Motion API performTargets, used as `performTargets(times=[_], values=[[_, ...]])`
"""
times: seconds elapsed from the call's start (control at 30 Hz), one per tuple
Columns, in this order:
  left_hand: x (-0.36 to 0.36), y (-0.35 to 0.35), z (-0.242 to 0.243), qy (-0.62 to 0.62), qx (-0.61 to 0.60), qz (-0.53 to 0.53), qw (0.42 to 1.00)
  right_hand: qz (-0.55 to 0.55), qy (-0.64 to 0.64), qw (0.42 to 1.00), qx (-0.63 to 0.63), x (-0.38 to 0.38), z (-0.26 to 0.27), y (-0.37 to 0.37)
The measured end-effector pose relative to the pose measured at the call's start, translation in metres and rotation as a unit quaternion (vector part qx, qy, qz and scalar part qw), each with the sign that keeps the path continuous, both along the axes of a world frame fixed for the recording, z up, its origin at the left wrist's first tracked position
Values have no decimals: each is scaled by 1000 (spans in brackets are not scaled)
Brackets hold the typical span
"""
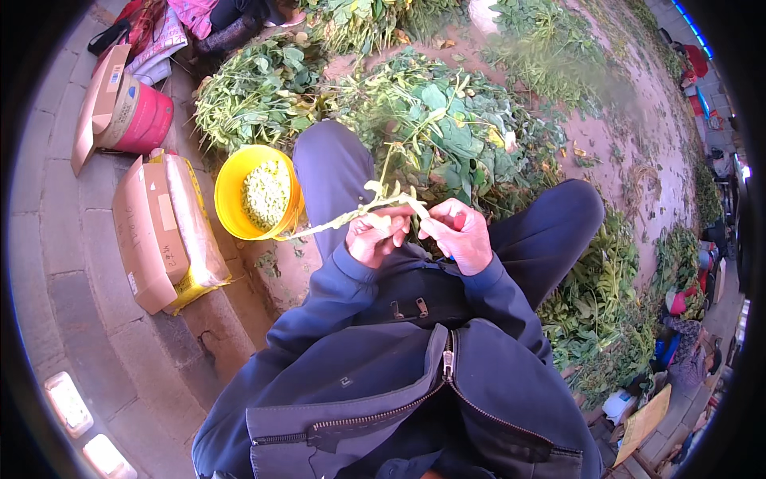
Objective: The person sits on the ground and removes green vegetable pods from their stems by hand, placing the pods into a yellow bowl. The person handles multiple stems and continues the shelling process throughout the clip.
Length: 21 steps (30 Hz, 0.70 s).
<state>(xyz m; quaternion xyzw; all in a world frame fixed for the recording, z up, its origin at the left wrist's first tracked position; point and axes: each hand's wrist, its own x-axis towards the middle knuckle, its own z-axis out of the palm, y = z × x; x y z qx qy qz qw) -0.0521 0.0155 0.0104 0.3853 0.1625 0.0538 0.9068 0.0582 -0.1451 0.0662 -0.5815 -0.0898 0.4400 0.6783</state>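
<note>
My left hand (371,240) grips a pale green bean stalk (335,223) with several pods on it. The bare end of the stalk reaches left towards the yellow bucket. At the stalk's other end, my right hand (462,237) pinches a plump pod (418,207) between thumb and fingers. Both hands are close together above my lap, between my spread knees. Beside my left knee, the yellow plastic bucket (225,200) holds a layer of shelled green beans (266,194). A heap of leafy bean plants (443,123) lies on the ground just beyond my hands.
More cut bean plants (257,99) are piled ahead and to the right (598,299). On the left paving stand an opened cardboard box (146,233), a yellow-and-white sack (188,209) and a pink bucket (140,117). A person in pink (194,15) sits at upper left.
</note>
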Motion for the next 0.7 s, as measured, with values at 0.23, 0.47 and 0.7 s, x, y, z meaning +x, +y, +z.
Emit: performTargets(times=[0.23,0.47,0.7], values=[[22,-5,8,53,-40,9,998,-33,-213,976,-13,-10,-17,7],[25,-1,0,47,-81,6,996,69,-262,961,-49,-6,-17,2],[29,-1,-7,35,-103,20,994,94,-180,979,-33,-2,-13,-1]])
